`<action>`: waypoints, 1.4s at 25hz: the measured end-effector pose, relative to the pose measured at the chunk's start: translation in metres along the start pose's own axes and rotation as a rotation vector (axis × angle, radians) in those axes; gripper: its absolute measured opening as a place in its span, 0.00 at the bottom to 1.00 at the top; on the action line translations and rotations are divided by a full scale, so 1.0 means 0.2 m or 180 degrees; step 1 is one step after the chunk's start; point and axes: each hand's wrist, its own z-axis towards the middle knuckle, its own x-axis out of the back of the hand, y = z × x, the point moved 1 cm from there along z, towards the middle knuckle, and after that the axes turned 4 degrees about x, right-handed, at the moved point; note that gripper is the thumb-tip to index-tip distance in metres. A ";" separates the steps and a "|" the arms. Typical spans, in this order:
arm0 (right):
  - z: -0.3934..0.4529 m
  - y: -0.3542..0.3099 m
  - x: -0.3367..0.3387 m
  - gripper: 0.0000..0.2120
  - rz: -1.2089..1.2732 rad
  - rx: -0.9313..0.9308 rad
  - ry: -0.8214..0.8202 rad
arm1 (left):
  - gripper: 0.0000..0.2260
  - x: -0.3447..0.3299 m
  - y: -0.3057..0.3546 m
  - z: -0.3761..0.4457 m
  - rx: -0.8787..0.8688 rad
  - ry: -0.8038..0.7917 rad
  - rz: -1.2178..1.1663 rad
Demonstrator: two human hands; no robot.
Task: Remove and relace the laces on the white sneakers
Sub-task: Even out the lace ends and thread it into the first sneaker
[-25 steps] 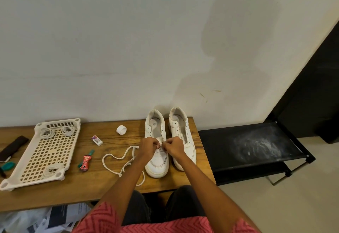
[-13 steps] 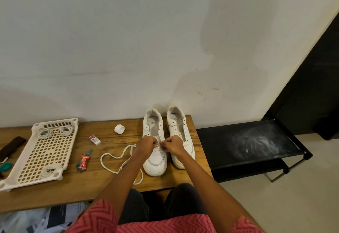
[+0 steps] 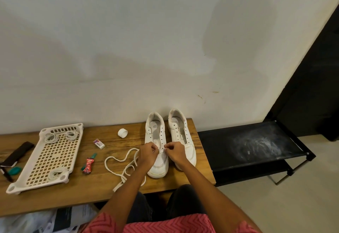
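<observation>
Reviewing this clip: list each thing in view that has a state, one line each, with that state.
left sneaker: upright, upper eyelets empty, lace at the lowest
right sneaker: upright, unlaced
white lace: loose, trailing over the bench
left hand: pinching the lace
right hand: pinching the lace
white tray: flat, holding coiled laces

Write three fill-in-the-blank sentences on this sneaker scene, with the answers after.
1. Both hands work at the ____ sneaker of the pair.
2. The loose white lace lies on the ____ table.
3. Coiled laces sit in the perforated white ____.
Answers: left; wooden; tray
</observation>
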 end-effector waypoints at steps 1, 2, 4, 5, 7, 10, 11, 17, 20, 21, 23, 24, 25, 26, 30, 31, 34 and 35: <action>-0.02 0.00 -0.01 0.09 0.0017 0.0093 0.0092 | 0.03 0.00 0.02 -0.01 0.0020 0.0044 -0.0076; -0.03 -0.01 -0.01 0.07 0.0051 0.0182 0.0196 | 0.03 -0.01 0.03 -0.02 0.0027 0.0063 -0.0116; -0.06 -0.01 -0.04 0.06 0.0197 0.0233 0.0332 | 0.04 -0.03 0.05 -0.04 0.0039 0.0049 -0.0105; -0.06 -0.01 -0.05 0.07 0.0302 0.0154 0.0329 | 0.04 -0.04 0.05 -0.04 0.0061 0.0046 -0.0091; -0.07 -0.02 -0.07 0.07 0.0501 -0.0145 0.0227 | 0.03 -0.05 0.03 -0.04 0.0117 0.0055 -0.0102; -0.05 -0.02 -0.06 0.06 0.0733 -0.0466 0.0099 | 0.02 -0.05 0.00 -0.04 0.0025 0.0005 -0.0036; -0.05 -0.02 -0.06 0.05 0.0836 -0.0590 0.0091 | 0.02 -0.05 0.00 -0.04 -0.0001 -0.0018 -0.0034; -0.05 -0.03 -0.05 0.03 0.1194 -0.0878 0.0073 | 0.04 -0.04 -0.01 -0.03 0.0042 -0.0143 -0.0083; -0.04 -0.02 -0.03 0.02 0.1170 -0.0883 0.0155 | 0.04 -0.03 0.00 -0.01 -0.0033 -0.0204 -0.0200; -0.04 -0.02 -0.02 0.01 0.1202 -0.0874 0.0156 | 0.04 -0.03 0.00 -0.01 -0.0079 -0.0232 -0.0242; -0.04 -0.01 -0.02 0.02 0.1233 -0.0779 0.0071 | 0.05 -0.03 0.00 -0.01 -0.0161 -0.0257 -0.0281; -0.04 -0.01 -0.02 0.02 0.1216 -0.0699 0.0000 | 0.05 -0.02 0.00 -0.01 -0.0195 -0.0223 -0.0263; -0.04 -0.01 -0.03 0.03 0.1193 -0.0622 -0.0065 | 0.04 -0.02 -0.01 -0.01 -0.0205 -0.0164 -0.0242; -0.04 -0.01 -0.03 0.03 0.1175 -0.0569 -0.0109 | 0.03 -0.02 -0.01 -0.02 -0.0191 -0.0099 -0.0221; -0.05 -0.01 -0.02 0.03 0.1320 -0.0696 -0.0157 | 0.03 -0.04 0.02 -0.05 -0.0107 0.0058 -0.0055; -0.05 -0.01 -0.02 0.04 0.1281 -0.0723 -0.0136 | 0.04 -0.05 0.02 -0.06 -0.0096 0.0059 -0.0081; -0.04 -0.03 0.01 0.05 0.1283 -0.0746 0.0144 | 0.05 -0.05 0.03 -0.04 0.0003 0.0117 -0.0263; -0.04 -0.04 0.02 0.06 0.1278 -0.0719 0.0223 | 0.06 -0.04 0.04 -0.03 0.0143 0.0150 -0.0329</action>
